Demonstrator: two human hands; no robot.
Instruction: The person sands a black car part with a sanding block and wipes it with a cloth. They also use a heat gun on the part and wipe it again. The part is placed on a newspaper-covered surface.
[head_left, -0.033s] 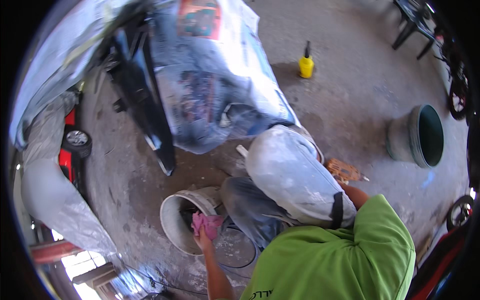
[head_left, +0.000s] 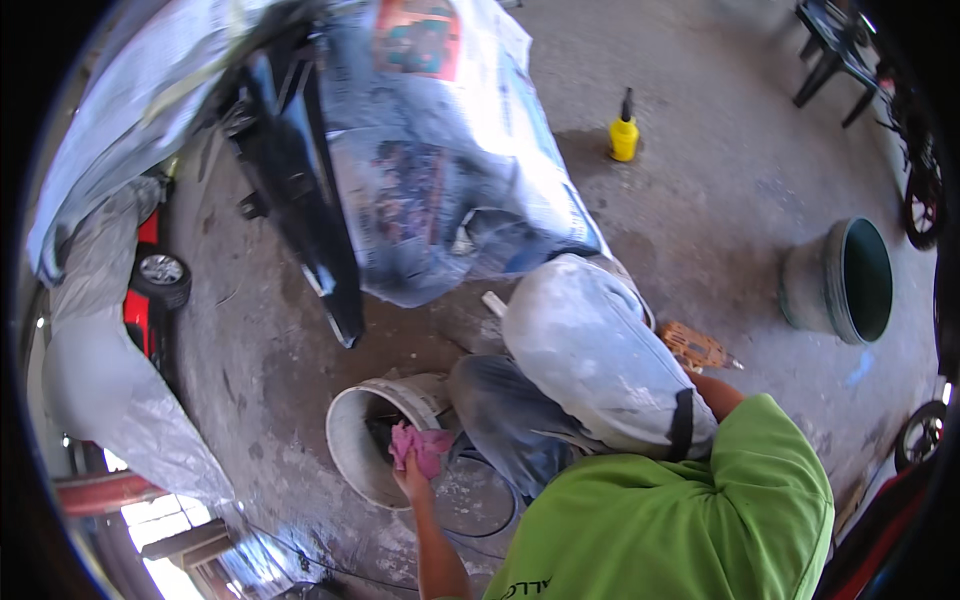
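Note:
My left hand is closed around a crumpled pink cloth at the mouth of a white bucket. The bucket leans toward me on the floor, with something dark inside that I cannot make out. On the other side, my right forearm passes behind my right leg. The leg hides most of that hand, so its fingers cannot be read. Close by on the floor lies an orange tool with a metal tip.
Ahead stands a paper-masked panel beside a long black part. A yellow spray bottle and a large green-grey bucket stand to the right. A dark hose curls by my left leg. A plastic chair is farther off.
The whole view has shifted slightly, so everything sits a little more to the right. My left hand keeps hold of the pink cloth at the bucket.

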